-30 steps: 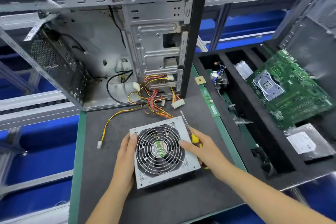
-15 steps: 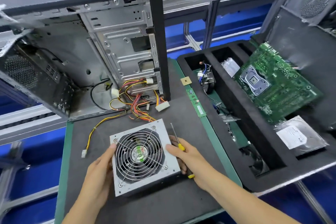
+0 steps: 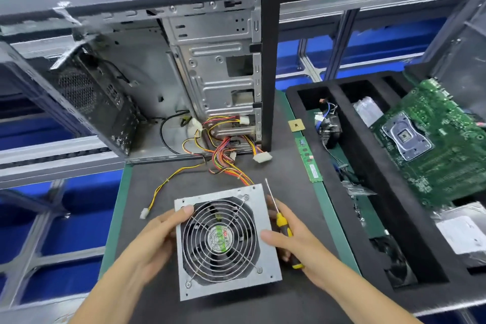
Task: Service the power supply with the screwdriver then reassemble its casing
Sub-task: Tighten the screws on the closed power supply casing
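1. A power supply unit [image 3: 224, 241] lies fan side up on the dark foam mat [image 3: 294, 166] of a workbench, in front of an open computer tower case [image 3: 184, 66]; its bundle of coloured cables [image 3: 223, 155] trails back into the case.
2. The person's left hand [image 3: 155, 238] grips the unit's left edge, thumb curled over the top near the fan grille [image 3: 219, 238], the other fingers hidden down the side.
3. The right hand [image 3: 294, 244] steadies the right edge, thumb on top, while its curled fingers hold a yellow-and-black screwdriver [image 3: 281, 221], shaft pointing away toward the case and not on any screw.
4. The unit's cover is closed, and screws show at the four corners of the grille; whether the servicing is done or not yet begun cannot be told.
5. At right, a black foam tray [image 3: 365, 187] holds a green motherboard [image 3: 434, 144] and a CPU cooler [image 3: 328, 126]; a memory stick [image 3: 309, 160] lies beside it.
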Demonstrator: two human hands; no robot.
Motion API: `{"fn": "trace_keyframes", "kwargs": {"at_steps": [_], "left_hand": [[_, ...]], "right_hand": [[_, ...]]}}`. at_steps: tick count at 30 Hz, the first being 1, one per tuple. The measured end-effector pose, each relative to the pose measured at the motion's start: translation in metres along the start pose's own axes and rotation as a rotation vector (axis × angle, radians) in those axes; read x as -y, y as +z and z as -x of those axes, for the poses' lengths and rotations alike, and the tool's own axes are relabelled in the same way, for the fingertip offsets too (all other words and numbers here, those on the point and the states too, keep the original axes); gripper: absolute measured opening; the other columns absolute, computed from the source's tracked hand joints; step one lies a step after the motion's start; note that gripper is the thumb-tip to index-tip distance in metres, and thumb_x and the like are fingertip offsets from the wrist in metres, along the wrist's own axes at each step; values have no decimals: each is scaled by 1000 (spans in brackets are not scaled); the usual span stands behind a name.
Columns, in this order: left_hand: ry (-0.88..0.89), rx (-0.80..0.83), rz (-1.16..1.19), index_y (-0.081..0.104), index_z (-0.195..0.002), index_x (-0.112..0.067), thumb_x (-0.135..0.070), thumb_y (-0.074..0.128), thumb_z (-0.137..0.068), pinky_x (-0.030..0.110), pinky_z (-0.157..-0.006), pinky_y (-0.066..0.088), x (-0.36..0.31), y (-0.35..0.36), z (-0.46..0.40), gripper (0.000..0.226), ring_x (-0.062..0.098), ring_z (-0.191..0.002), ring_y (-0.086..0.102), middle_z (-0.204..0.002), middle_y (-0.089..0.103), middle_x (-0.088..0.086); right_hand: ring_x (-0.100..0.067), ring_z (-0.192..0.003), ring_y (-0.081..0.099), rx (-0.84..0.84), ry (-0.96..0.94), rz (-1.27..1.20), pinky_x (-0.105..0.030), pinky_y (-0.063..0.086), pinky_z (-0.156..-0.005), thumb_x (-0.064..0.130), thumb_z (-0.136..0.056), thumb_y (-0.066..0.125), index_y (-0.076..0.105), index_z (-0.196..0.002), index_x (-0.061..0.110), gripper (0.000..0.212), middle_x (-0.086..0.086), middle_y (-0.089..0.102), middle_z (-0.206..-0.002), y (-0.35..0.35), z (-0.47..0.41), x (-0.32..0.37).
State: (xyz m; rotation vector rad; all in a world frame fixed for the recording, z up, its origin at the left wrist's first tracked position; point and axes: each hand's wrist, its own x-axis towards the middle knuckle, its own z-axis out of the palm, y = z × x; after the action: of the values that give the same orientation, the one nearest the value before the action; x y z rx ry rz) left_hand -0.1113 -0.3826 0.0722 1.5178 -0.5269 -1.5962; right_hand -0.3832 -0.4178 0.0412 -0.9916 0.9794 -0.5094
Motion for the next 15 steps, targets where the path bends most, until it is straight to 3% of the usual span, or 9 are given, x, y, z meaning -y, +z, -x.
{"fn": "trace_keyframes", "kwargs": {"at_steps": [2,4,6,8,11,15], "left_hand": [[48,16,33,74,-102,-2,-23,69,-73,29,-70,59,4,-1,3,36,25,-86,73,-105,73,20],[106,0,22,72,-105,-2,-16,76,-67,30,-73,59,9,-2,5,41,25,-85,72,-101,73,18],[160,-46,17,70,-107,-3,-14,75,-67,33,-80,55,11,-5,8,42,24,-86,69,-99,74,13],[201,-81,44,66,-111,-3,-12,74,-65,38,-85,52,10,-6,8,48,26,-91,66,-101,73,12],[264,-91,60,64,-114,0,-7,73,-63,45,-93,48,3,-7,3,53,30,-94,64,-103,71,16],[298,-62,32,68,-108,-5,-16,69,-65,34,-82,57,-1,-8,-7,44,24,-88,69,-100,74,14]], "right_hand": [[-23,-110,60,9,24,48,-56,46,-88,53,-57,79,41,-135,41,87,15,62,-123,2,2,2],[-23,-106,62,3,19,69,-58,44,-89,51,-57,80,48,-129,39,79,13,65,-119,4,3,3],[-24,-88,62,9,3,58,-40,52,-70,45,-59,82,53,-123,41,71,11,66,-116,7,5,6],[-18,-75,51,31,-20,60,-22,39,-49,40,-60,83,56,-118,46,64,7,68,-112,9,4,12],[-16,-68,45,51,-50,37,-20,32,-44,35,-59,84,58,-114,50,62,5,68,-109,12,-2,20],[-8,-55,44,39,-41,43,-19,32,-42,34,-55,83,60,-109,53,61,9,69,-93,11,-8,28]]}}
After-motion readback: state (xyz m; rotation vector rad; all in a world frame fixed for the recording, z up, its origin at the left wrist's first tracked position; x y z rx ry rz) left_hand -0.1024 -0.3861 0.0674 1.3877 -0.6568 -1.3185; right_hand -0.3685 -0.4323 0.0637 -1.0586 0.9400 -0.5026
